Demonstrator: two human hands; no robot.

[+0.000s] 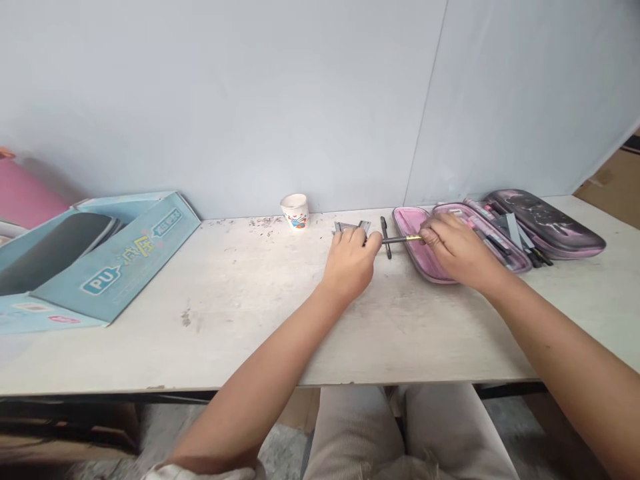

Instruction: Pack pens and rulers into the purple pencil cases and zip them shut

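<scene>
My left hand is closed on one end of a thin dark pencil with a yellow band. On its other end, my right hand pinches it, so the pencil lies level between both hands. Its tips are hidden by my fingers. A clear triangular ruler lies partly behind my left hand. Just beyond the pencil, a black pen rests on the table. Under and beside my right hand is an open pink pencil case, with pens and other stationery in its right half.
A second, dark pencil case lies at the right, beside a grey-blue ruler. Toward the wall stands a paper cup with dark shavings scattered nearby. A light-blue box holding a dark object occupies the table's left end.
</scene>
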